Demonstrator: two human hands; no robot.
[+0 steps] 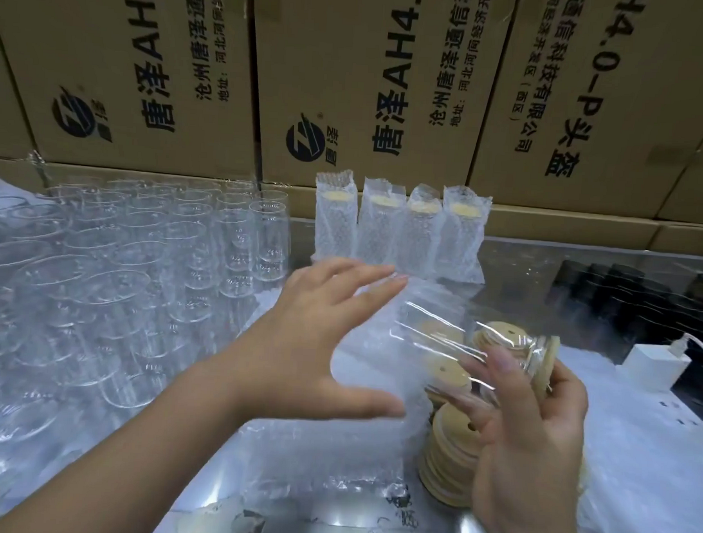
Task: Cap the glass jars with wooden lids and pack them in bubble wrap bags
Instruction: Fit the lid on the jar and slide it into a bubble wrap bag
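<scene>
Glass, clear and slick, is what the right hand (536, 439) has in the head view: a glass jar (452, 341) held on its side above the counter (525, 267), its wooden lid (546, 368) already seated at the end nearest the palm. The fingers (503, 368) curl round the jar's upper part near the lid. The left hand (322, 334) is spread wide, holding nothing, hovering over the flat bubble wrap bags (324, 448).

The jar looks stiff, smooth and breakable, and the lid may only sit loosely (hard to tell), so holding it by the capped end, as now, seems safest. The bags are soft and limp, and a mouth probably needs opening by its edge.

Room is tight. Uncapped jars (117, 274) crowd the left, a stack of lids (448, 454) sits just under the right hand, and four packed jars (400, 232) stand against the cartons (351, 83). The freest space is over the bags.
</scene>
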